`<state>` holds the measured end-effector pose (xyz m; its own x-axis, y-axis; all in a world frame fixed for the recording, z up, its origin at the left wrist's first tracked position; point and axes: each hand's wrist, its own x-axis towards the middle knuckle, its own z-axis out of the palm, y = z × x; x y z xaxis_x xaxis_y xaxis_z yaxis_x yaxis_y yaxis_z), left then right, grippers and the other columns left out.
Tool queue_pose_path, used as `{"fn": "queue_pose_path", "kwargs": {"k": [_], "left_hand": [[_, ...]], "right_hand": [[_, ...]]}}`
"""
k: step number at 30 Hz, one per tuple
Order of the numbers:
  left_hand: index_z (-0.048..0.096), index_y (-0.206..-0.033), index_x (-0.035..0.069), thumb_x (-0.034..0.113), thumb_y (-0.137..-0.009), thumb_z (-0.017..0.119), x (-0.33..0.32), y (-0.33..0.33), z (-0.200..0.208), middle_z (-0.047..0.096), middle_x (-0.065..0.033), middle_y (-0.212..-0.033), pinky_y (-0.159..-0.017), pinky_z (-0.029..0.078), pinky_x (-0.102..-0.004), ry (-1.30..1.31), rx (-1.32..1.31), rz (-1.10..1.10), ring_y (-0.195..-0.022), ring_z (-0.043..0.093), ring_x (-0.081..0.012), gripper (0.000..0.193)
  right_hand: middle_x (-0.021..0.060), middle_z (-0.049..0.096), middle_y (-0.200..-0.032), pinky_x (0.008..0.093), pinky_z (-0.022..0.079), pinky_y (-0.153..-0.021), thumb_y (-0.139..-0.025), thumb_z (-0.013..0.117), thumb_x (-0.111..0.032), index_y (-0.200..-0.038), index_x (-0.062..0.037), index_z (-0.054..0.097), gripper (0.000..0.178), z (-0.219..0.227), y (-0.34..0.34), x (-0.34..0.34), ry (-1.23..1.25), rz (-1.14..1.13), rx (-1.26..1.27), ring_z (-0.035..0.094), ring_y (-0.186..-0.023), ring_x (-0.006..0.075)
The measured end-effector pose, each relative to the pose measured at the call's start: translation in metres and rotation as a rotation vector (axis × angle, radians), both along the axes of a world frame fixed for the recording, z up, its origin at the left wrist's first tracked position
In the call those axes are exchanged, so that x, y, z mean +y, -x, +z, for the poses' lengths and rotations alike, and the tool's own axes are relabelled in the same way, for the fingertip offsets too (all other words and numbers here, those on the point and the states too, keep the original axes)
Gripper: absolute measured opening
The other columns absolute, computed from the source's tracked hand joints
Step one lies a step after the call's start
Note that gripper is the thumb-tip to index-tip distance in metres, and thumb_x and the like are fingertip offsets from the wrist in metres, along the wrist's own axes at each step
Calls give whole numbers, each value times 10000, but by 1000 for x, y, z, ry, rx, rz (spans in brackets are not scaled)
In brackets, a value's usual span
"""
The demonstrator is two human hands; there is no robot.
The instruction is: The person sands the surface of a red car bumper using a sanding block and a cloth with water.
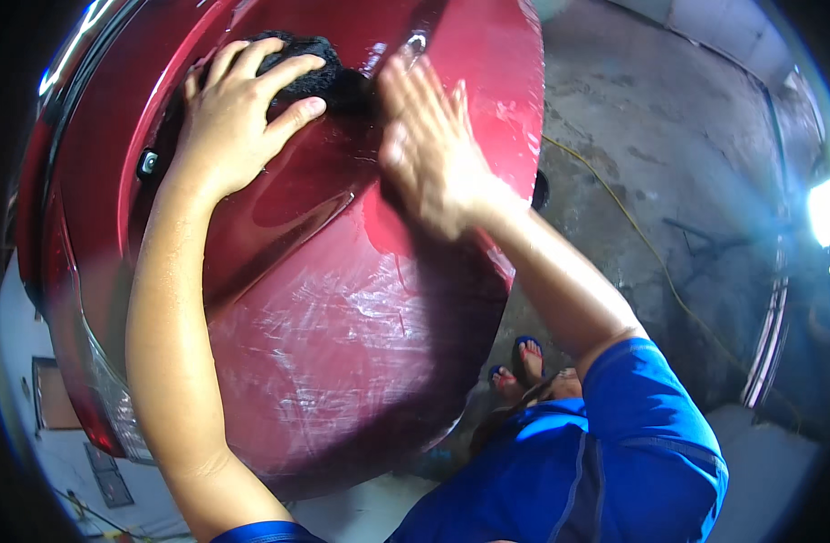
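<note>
A wet, glossy red car body panel (333, 353) fills the middle, with whitish smears and streaks on its lower part. At the upper left my left hand (243, 109) rests with fingers spread and bent over a dark, fuzzy black pad (308, 71), pressing it to the panel. Part of the pad is hidden under the fingers. My right hand (433, 149) is flat, its fingers stretched out and smeared by motion, at or just above the panel to the right of the pad. I see nothing in it.
A small dark square fitting (147, 164) sits on the car left of my left wrist, and a tail light (107, 407) lies below it. A yellow cord (646, 237) runs over the grey concrete floor (605, 118). A bright lamp (829, 208) glares at the right.
</note>
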<state>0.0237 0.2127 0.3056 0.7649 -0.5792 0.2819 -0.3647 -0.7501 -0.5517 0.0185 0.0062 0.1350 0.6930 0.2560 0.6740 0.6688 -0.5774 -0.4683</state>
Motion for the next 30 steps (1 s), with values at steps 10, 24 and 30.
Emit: {"fn": "queue_pose_path", "kwargs": {"k": [10, 24, 30], "left_hand": [[753, -1220, 200, 440, -957, 702, -20, -20, -3, 632, -95, -1359, -1106, 382, -531, 136, -35, -28, -1319, 539, -317, 359], [763, -1203, 201, 398, -932, 744, -36, -17, 0, 638, -86, -1302, -1112, 370, -559, 197, 2, -43, -1279, 542, -321, 335], [727, -1313, 265, 505, -985, 668, 6, -14, -3, 638, -50, -1399, -1114, 373, -512, 40, -69, 5, -1363, 545, -273, 411]], "right_hand": [[256, 163, -1733, 616, 70, -1292, -1076, 416, -353, -1664, 1, 191, 722, -14, 76, 1, 67, 268, 69, 100, -1618, 438], [207, 187, -1744, 605, 70, -1298, -1079, 396, -406, -1661, -19, 241, 715, -11, -61, -29, -61, -22, -98, 138, -1628, 374], [275, 127, -1737, 599, 85, -1291, -1085, 389, -386, -1652, 2, 248, 702, 16, 35, 16, 62, 162, -47, 107, -1627, 411]]}}
